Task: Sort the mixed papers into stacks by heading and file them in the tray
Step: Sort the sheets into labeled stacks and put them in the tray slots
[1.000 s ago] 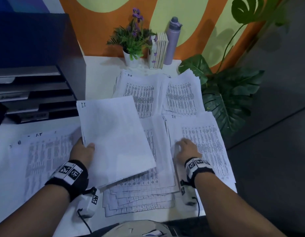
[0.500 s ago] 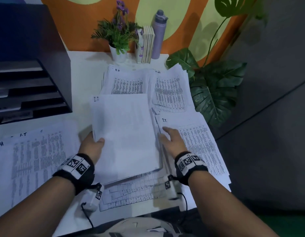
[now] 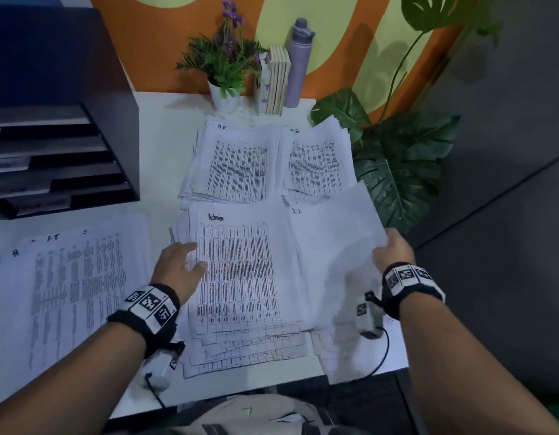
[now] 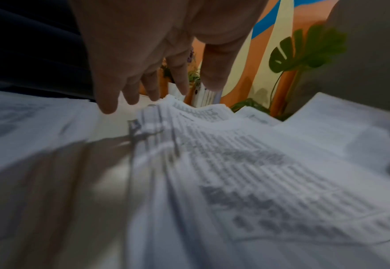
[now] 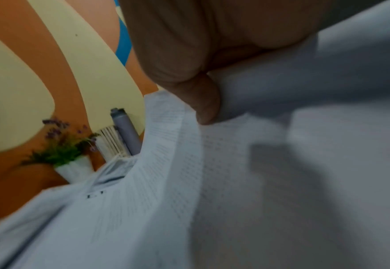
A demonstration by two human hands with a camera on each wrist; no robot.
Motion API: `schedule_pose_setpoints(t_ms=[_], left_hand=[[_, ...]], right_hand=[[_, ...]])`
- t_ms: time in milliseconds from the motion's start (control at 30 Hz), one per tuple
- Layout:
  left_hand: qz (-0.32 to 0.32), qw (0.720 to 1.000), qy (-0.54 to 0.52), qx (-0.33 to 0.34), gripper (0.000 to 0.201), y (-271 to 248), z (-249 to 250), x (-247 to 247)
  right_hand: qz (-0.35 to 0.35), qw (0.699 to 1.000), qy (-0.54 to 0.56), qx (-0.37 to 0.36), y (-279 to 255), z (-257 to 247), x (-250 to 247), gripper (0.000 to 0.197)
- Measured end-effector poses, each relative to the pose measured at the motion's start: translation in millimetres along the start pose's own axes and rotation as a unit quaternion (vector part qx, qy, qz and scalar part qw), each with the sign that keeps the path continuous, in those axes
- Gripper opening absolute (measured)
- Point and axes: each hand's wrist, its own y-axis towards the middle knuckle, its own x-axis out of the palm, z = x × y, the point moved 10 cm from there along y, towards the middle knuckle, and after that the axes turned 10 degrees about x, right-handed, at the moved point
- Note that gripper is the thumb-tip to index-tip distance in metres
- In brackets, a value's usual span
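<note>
My right hand (image 3: 394, 250) pinches the right edge of a sheet headed "I.T" (image 3: 334, 246) and holds it raised over the front right stack. In the right wrist view the thumb (image 5: 204, 102) presses on that sheet (image 5: 143, 200). My left hand (image 3: 179, 265) lies open on the left edge of the stack headed "Admin" (image 3: 237, 271), its fingers (image 4: 143, 80) straight over the paper (image 4: 258, 172). Behind it lie an "H.R" stack (image 3: 237, 161) and another stack (image 3: 315, 164). A wide pile (image 3: 68, 287) lies at the left. The black tiered tray (image 3: 52, 158) stands at the back left.
A potted plant (image 3: 224, 73), upright books (image 3: 276, 80) and a purple bottle (image 3: 298, 61) line the back wall. A big leafy plant (image 3: 397, 164) crowds the table's right edge. The white table (image 3: 165, 136) shows bare between the tray and the stacks.
The I.T sheet passed from my left hand to my right and moved right, which uncovered the Admin sheet. My left hand let go and now rests on the Admin stack.
</note>
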Motion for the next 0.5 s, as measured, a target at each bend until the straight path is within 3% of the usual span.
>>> schedule_pose_setpoints(t_ms=[100, 167, 233, 367, 500], left_hand=[[0.023, 0.994, 0.095, -0.046, 0.057, -6, -39, -16], [0.01, 0.981, 0.168, -0.095, 0.065, -15, -68, -25], [-0.008, 0.966, 0.21, -0.154, 0.076, -27, -98, -35], [-0.013, 0.949, 0.211, -0.232, 0.087, -54, -143, -57], [-0.031, 0.937, 0.216, -0.272, 0.094, -80, -180, -76]], right_hand=[[0.026, 0.997, -0.07, 0.013, 1, 6, 1, 0.052], [0.061, 0.987, -0.145, -0.015, -6, -7, 11, 0.067], [0.068, 0.979, -0.18, -0.063, -20, -32, 31, 0.07], [-0.031, 0.975, -0.109, -0.189, -70, -99, 100, 0.044], [-0.174, 0.936, -0.079, -0.294, -149, -160, 171, 0.036]])
